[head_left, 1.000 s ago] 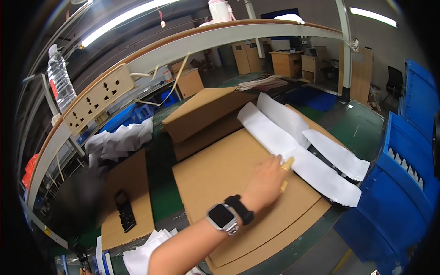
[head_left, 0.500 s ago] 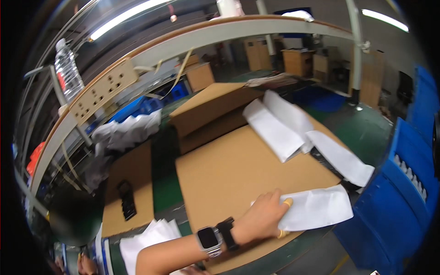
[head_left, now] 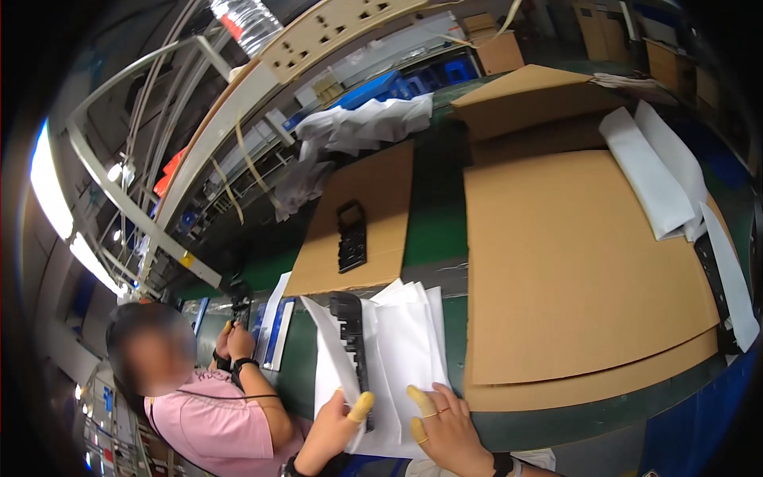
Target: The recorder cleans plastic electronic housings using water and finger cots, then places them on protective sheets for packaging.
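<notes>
A long black plastic part (head_left: 350, 334) lies lengthwise on a stack of white sheets (head_left: 409, 342) at the front edge of the bench. One sheet's left flap (head_left: 327, 338) stands raised beside it. My left hand (head_left: 330, 429) is at the near end, its thumb in a yellow finger cot, pinching that flap by the black part. To the right, my right hand (head_left: 449, 433) rests on the sheets with its fingers apart, yellow cots on some of them. It holds nothing.
Large cardboard sheets (head_left: 572, 270) lie at right with white packets (head_left: 648, 179) on them. Another black part (head_left: 351, 238) rests on a cardboard piece (head_left: 389, 199) farther back. At left, a co-worker in pink (head_left: 214, 421) handles a black part (head_left: 240, 296). A metal frame (head_left: 179, 246) rises there.
The view has swung left. My right hand has left the white packet it gripped on the cardboard, which no longer shows there, and come to the sheets. My left hand is now plainly visible.
</notes>
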Available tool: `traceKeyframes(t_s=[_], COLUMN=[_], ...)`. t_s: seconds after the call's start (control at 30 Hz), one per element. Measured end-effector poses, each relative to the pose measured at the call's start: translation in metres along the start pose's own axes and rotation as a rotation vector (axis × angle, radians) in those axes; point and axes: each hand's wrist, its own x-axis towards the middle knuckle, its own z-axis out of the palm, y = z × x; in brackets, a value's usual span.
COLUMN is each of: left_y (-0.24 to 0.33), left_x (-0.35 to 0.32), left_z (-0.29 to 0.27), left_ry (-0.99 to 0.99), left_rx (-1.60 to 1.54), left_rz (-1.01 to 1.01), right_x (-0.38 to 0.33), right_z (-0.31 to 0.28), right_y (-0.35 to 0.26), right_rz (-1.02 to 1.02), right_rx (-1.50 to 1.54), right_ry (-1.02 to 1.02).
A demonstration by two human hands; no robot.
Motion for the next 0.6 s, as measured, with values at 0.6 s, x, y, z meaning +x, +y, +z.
traceKeyframes(t_s=[0.6], left_y=[-0.083], left_x=[-0.047], left_z=[-0.015], left_ry=[0.358], left_rx=[-0.039], left_rz=[0.899], right_x=[0.003], right_z=[-0.007], right_y=[-0.007], right_rz=[0.112], right_rx=[-0.015], right_ry=[-0.102])
